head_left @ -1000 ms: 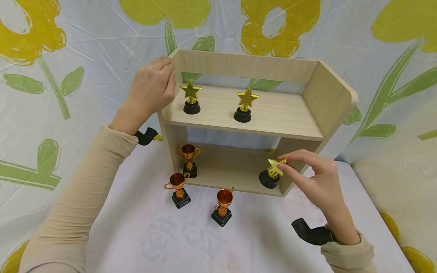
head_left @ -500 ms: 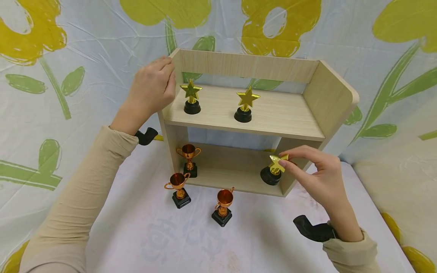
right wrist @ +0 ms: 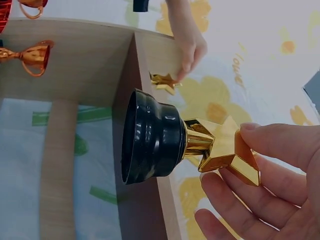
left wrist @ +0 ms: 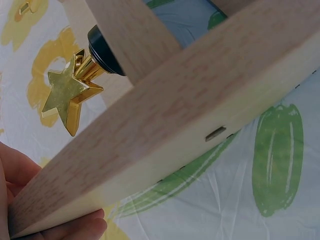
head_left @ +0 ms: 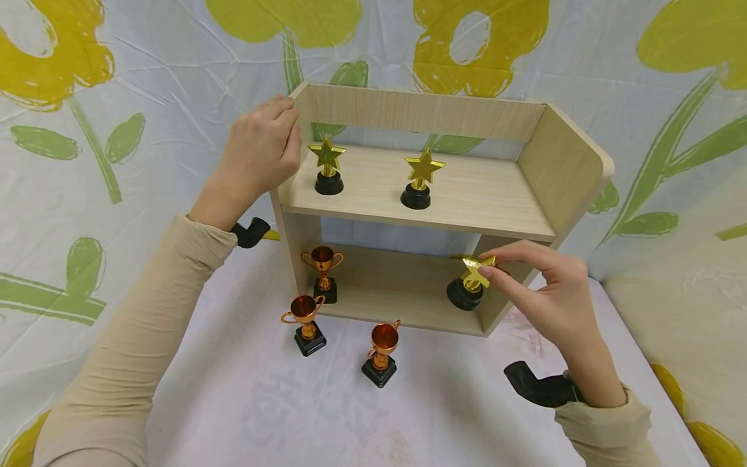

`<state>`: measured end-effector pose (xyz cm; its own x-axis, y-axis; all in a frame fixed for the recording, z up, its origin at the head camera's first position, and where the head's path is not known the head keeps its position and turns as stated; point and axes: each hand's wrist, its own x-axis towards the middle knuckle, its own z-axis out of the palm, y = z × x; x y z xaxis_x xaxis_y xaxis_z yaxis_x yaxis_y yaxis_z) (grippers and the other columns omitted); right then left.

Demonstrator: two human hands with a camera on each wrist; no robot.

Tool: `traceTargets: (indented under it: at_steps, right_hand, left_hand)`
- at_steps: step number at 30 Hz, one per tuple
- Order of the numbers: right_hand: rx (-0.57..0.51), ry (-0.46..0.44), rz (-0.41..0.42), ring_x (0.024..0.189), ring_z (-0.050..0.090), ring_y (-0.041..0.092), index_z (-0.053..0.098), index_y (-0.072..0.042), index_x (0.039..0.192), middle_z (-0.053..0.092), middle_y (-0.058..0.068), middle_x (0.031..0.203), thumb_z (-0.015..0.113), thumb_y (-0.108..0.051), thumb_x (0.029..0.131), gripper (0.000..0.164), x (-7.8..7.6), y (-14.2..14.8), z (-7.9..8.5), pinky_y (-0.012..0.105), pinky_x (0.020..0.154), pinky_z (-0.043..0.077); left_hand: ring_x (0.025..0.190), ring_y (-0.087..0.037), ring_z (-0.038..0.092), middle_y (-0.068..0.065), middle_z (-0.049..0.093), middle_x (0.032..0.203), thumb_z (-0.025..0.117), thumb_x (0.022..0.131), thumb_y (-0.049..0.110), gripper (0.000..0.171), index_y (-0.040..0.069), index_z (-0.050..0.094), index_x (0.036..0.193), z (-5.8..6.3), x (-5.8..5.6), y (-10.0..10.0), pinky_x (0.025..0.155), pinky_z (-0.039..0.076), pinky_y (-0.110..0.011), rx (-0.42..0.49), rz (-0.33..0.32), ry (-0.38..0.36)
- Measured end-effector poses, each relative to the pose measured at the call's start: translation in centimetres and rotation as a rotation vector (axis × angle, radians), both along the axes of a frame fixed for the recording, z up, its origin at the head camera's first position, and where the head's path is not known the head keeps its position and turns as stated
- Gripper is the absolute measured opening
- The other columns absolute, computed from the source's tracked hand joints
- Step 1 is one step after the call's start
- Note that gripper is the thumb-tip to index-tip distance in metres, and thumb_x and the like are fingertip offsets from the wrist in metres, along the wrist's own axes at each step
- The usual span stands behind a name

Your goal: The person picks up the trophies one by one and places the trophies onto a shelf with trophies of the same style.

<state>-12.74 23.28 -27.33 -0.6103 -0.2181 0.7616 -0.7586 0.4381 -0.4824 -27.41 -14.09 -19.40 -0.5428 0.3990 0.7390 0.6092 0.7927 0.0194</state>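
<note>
My left hand (head_left: 257,149) grips the left side panel of a small wooden shelf (head_left: 403,224); in the left wrist view the fingers (left wrist: 90,227) lie on both faces of the panel (left wrist: 150,125). With thumb and fingers my right hand (head_left: 548,292) pinches a gold star trophy (head_left: 478,272) by its star. This trophy hangs tilted in front of the lower compartment's right end, its black base (right wrist: 152,137) held off any surface. On the upper board stand two more star trophies, one at left (head_left: 329,170) and one near the middle (head_left: 417,181).
A bronze cup trophy (head_left: 323,272) stands inside the lower compartment at its left end. Two more cup trophies, one at left (head_left: 306,324) and one nearer the middle (head_left: 381,353), stand on the white cloth (head_left: 262,402) before the shelf. Flower-print fabric (head_left: 373,58) hangs behind.
My right hand has raised the star trophy slightly and shifted it a little to the right. My left hand has stayed on the panel, and the other trophies have not moved.
</note>
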Motion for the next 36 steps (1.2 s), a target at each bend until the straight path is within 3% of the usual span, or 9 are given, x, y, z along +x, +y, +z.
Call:
traceTargets:
  at_steps: [36]
  right_hand:
    - [-0.020,0.045,-0.040,0.080,0.066,0.007,0.075,0.006,0.084,0.074,0.008,0.085,0.074,0.022,0.068,0.023,-1.2,0.7,2.6,0.019,0.074,0.049]
  left_hand:
    - [0.125,-0.040,0.055,-0.027,0.063,0.125,0.039,0.096,0.007,0.033,-0.014,0.065,0.100,-0.1,0.1,0.1,0.104,0.044,-0.051,0.000,0.000,0.006]
